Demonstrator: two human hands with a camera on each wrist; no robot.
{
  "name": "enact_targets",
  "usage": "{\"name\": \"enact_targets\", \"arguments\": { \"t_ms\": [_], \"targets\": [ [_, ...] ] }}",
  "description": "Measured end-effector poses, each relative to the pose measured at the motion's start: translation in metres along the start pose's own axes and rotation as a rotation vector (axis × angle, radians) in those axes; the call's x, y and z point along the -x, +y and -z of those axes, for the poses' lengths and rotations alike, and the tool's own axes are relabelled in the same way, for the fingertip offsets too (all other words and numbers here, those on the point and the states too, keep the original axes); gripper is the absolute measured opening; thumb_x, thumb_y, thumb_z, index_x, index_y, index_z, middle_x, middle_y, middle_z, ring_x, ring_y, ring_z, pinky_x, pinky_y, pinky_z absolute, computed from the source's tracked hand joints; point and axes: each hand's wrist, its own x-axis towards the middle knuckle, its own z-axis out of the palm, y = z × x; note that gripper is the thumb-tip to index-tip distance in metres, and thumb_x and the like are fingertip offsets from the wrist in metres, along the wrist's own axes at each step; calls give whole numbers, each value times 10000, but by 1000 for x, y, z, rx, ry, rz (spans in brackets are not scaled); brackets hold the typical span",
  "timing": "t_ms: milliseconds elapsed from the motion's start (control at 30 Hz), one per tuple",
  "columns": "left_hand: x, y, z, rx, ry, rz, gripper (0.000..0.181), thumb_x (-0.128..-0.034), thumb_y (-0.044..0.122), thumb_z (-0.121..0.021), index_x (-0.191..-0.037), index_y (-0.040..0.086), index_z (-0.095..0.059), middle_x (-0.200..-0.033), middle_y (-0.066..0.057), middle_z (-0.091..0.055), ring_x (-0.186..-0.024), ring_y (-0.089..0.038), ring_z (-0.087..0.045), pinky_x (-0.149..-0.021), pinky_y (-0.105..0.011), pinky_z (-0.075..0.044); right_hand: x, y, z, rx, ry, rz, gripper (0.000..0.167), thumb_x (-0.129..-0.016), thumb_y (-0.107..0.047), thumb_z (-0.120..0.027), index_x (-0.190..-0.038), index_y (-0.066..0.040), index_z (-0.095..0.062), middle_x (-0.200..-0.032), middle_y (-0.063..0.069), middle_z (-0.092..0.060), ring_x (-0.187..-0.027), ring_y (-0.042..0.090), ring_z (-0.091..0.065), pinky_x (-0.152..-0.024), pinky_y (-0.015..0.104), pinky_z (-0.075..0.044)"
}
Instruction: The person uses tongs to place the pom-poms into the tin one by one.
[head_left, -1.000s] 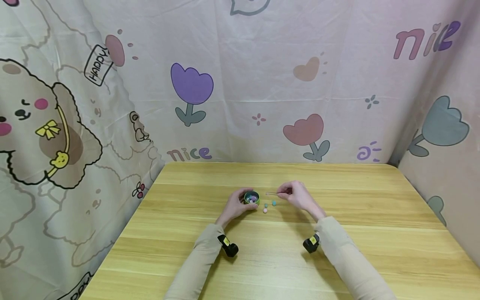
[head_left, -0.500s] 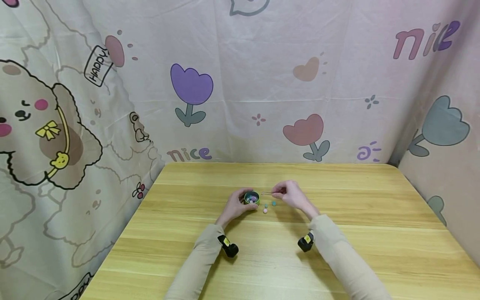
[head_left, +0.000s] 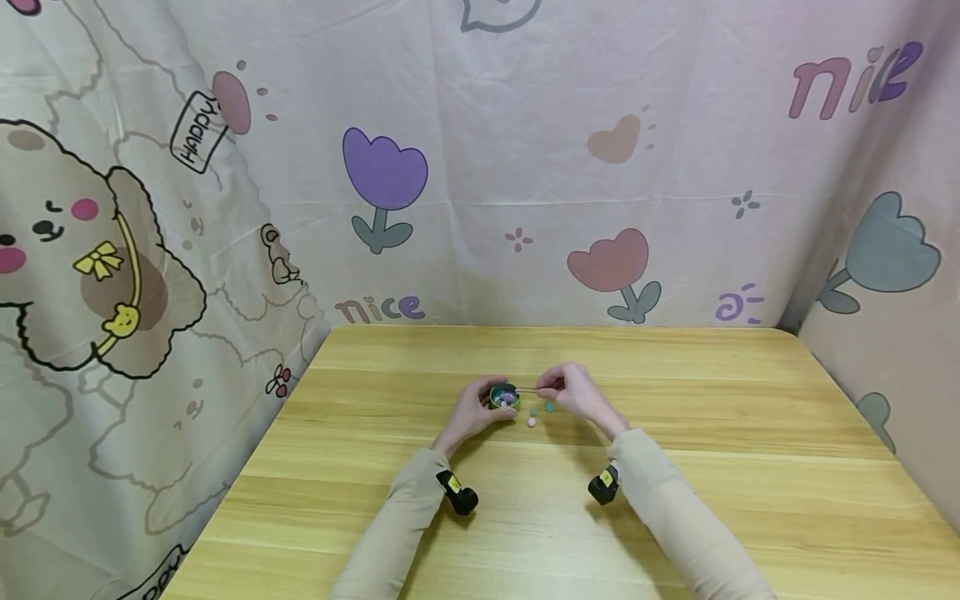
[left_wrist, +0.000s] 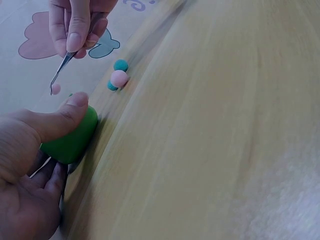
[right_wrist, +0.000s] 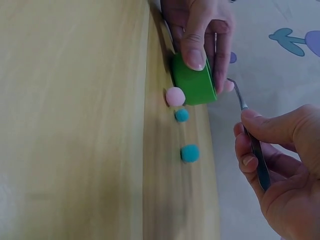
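Observation:
A small green round container [right_wrist: 195, 85] stands on the table, its open top showing in the head view with small pompoms inside. My left hand [head_left: 472, 413] grips its side, thumb in front and fingers behind. Bent-tip tweezers [right_wrist: 258, 160] are pinched between the thumb and fingers of my right hand [head_left: 576, 392]. At their tip is a small pink pompom [right_wrist: 229, 86], over the container's rim in the head view. Beside the container lie a pink pompom [right_wrist: 175, 96], a small teal pompom [right_wrist: 181, 115] and a larger teal pompom [right_wrist: 190, 153].
The wooden table [head_left: 675, 500] reaches back to a printed cloth backdrop [head_left: 480, 167]. Another printed cloth [head_left: 90, 417] hangs along the left side. A black wrist camera [head_left: 459, 493] sits on the left sleeve, and another camera [head_left: 603, 485] on the right.
My right hand has moved left, bringing the tweezers' tip from beside the container to over its rim. The left hand and the loose pompoms have stayed in place.

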Motion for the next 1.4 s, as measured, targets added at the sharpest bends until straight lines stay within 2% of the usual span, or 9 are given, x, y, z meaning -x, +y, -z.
{"name": "enact_targets", "arguments": {
  "t_ms": [567, 1033, 1267, 1400],
  "targets": [
    [-1, 0, -1, 17, -1, 27, 655, -810, 78, -835, -1389, -22, -545, -1385, -214, -607, -1296, -374, -585, -1166, -482, -449, -4, 0, -9, 2, -8, -37, 74, -895, -29, -719, -955, -6, -755, -865, 104, -754, -711, 103, -626, -630, 167, -534],
    [-1, -2, -1, 31, 7, -1, 635, -815, 60, -826, -1377, -41, -548, -1364, -246, -610, -1287, -416, -578, -1166, -535, -431, -3, 2, -9, 2, 12, -39, 75, -900, -40, -720, -959, -18, -762, -871, 98, -756, -725, 107, -630, -638, 177, -528],
    [17, 39, 6, 64, -17, -15, 590, -840, -26, -769, -1363, -124, -513, -1373, -357, -549, -1297, -525, -520, -1167, -610, -386, -3, 2, -11, -7, 12, -37, 89, -897, -30, -721, -972, -1, -758, -879, 104, -756, -736, 117, -639, -648, 179, -536],
    [17, 38, 5, 68, -7, -16, 584, -838, -32, -769, -1359, -120, -519, -1370, -355, -552, -1295, -524, -522, -1166, -610, -387, -3, 2, -11, -10, 14, -41, 94, -891, -22, -723, -973, 11, -755, -879, 112, -757, -737, 116, -640, -652, 178, -539]
  ]
}}
